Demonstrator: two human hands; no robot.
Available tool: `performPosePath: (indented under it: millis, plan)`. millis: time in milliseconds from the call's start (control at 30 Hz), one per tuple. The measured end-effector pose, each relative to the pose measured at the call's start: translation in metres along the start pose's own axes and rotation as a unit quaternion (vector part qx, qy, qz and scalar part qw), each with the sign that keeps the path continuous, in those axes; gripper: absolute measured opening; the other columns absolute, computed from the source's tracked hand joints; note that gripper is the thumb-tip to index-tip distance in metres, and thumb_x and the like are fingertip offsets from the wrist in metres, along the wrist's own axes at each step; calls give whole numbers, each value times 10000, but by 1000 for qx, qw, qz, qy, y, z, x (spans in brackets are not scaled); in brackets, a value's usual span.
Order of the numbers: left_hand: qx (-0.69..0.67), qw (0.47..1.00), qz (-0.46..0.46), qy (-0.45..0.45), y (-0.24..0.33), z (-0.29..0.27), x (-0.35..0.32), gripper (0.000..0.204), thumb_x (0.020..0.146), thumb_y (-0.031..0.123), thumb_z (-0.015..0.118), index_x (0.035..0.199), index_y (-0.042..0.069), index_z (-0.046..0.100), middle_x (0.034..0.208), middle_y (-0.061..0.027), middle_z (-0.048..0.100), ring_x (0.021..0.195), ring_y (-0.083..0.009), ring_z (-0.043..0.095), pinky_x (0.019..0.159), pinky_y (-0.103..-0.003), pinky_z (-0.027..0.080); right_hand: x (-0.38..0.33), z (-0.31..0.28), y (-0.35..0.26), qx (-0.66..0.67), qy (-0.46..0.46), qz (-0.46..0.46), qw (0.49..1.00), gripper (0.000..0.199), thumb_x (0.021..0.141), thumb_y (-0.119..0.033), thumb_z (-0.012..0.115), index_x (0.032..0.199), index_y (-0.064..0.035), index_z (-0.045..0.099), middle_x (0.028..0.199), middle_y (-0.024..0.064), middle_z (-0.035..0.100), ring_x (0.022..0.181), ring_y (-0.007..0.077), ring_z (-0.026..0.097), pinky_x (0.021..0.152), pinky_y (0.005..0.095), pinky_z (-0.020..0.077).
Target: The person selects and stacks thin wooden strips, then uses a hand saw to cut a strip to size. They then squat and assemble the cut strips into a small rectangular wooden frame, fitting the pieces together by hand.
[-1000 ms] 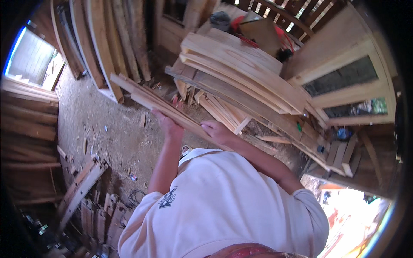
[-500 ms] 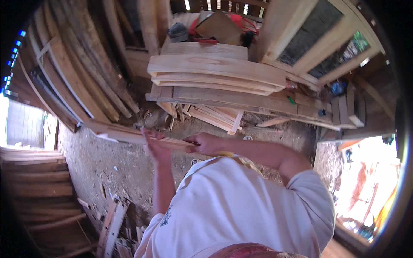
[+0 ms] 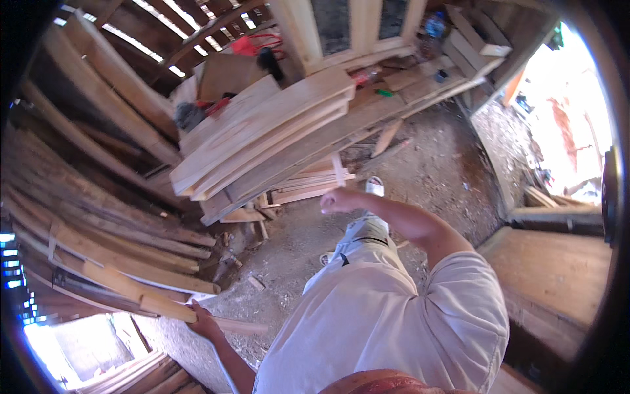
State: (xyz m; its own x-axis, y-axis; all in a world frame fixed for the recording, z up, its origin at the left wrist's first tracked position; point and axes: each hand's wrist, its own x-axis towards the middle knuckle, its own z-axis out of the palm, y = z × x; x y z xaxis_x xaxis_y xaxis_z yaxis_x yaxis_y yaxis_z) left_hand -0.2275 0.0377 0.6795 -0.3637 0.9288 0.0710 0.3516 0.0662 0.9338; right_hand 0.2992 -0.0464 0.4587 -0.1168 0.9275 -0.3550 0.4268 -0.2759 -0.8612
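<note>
My left hand (image 3: 205,324), low on the left, is closed around some light wooden boards (image 3: 147,297). They reach out to the left past the stacked timber, and a shorter end sticks out behind the hand toward my body. How many boards I hold cannot be made out. In front of my trousers hangs my right hand (image 3: 338,201), fingers curled in, nothing visible in it. Just beyond that hand, a bundle of thin wooden strips (image 3: 305,187) lies on the ground under the workbench (image 3: 315,148).
Planed planks (image 3: 269,125) are stacked on the bench. Rough timber (image 3: 111,190) leans along the left side. A framed wooden panel (image 3: 354,36) stands behind the bench. Wood chips litter the dirt floor (image 3: 433,171), and a large wooden board (image 3: 551,269) is at the right.
My right hand has come off the boards and moved right. My left hand keeps hold of them, now lower and further left. My view has swung to the right, and my feet show.
</note>
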Motion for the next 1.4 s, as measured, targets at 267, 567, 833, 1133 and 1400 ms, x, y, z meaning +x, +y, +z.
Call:
performPosePath:
  millis: [267, 567, 833, 1133, 1400]
  plan:
    - [257, 893, 97, -357, -170, 148, -56, 380, 821, 192, 808, 1020, -96, 661, 914, -185, 705, 737, -289, 655, 703, -455, 545, -189, 47, 154, 64, 448, 269, 850, 319, 887, -337, 708, 1080, -84, 711, 1016, 195, 734, 916, 393, 707, 810, 478, 543]
    - [293, 708, 49, -641, -87, 342, -224, 299, 791, 207, 826, 843, -35, 658, 721, -79, 655, 647, -152, 603, 570, -380, 478, -427, 104, 270, -75, 206, 386, 896, 312, 838, -270, 586, 913, -31, 772, 997, 216, 737, 941, 432, 700, 833, 516, 554]
    - [234, 370, 244, -866, 198, 515, -553, 405, 791, 267, 838, 1036, -15, 680, 777, -107, 687, 738, -205, 662, 678, -420, 528, -555, 88, 426, 202, 210, 646, 705, 296, 870, -312, 672, 951, -48, 780, 924, 156, 755, 852, 302, 723, 792, 468, 571]
    - [103, -53, 378, -919, 348, 474, -819, 347, 807, 194, 776, 1098, 21, 695, 982, -170, 739, 886, -302, 729, 806, -395, 554, -565, -44, 340, 183, 296, 559, 752, 306, 859, -255, 696, 1128, -135, 778, 1165, 114, 749, 1122, 326, 708, 882, 464, 577]
    - [0, -185, 317, -930, 384, 547, -920, 355, 771, 191, 802, 1069, 29, 700, 949, -196, 735, 928, -382, 712, 835, -435, 543, -620, -181, 402, 152, 248, 569, 769, 303, 861, -221, 680, 1123, -98, 771, 1175, 132, 743, 1133, 329, 703, 862, 458, 579]
